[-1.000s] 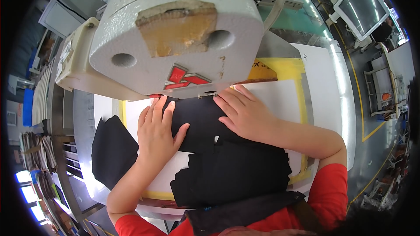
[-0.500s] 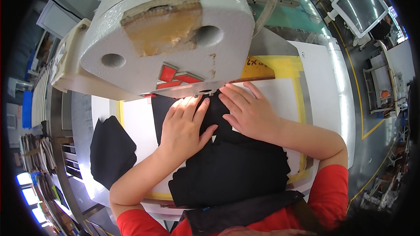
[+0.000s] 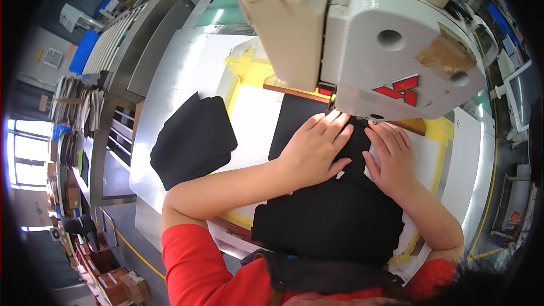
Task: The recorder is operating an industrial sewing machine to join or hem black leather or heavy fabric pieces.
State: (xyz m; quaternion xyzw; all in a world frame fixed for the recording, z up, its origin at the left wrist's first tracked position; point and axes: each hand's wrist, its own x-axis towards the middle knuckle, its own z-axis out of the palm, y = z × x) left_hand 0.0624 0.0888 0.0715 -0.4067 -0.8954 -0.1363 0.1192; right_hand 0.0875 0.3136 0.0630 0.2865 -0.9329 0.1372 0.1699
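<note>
My left hand [image 3: 314,153] lies flat on black fabric [image 3: 334,221], its fingers stretched toward the needle area of a white sewing machine [image 3: 360,39]. On the other side of the needle area my right hand [image 3: 391,161] rests on the same fabric, fingers extended and thumb apart. The fabric runs from under the machine head down toward my body, and its near part looks layered. The machine head hides the needle and some of my fingertips' surroundings. A separate black cloth piece [image 3: 195,139] lies to the left, above my left forearm.
Yellow tape [image 3: 249,68] borders the white work surface [image 3: 255,107]. Wooden strips [image 3: 411,126] sit behind the needle area. At the left stands a metal rack [image 3: 122,85] with stacked sheets beside it; cardboard boxes [image 3: 135,286] are on the floor side. A monitor [image 3: 520,93] is at the right.
The view has swung left, so the machine, fabric and hands appear farther right. Both hands stay on the fabric by the needle area, and more of the left side of the room shows.
</note>
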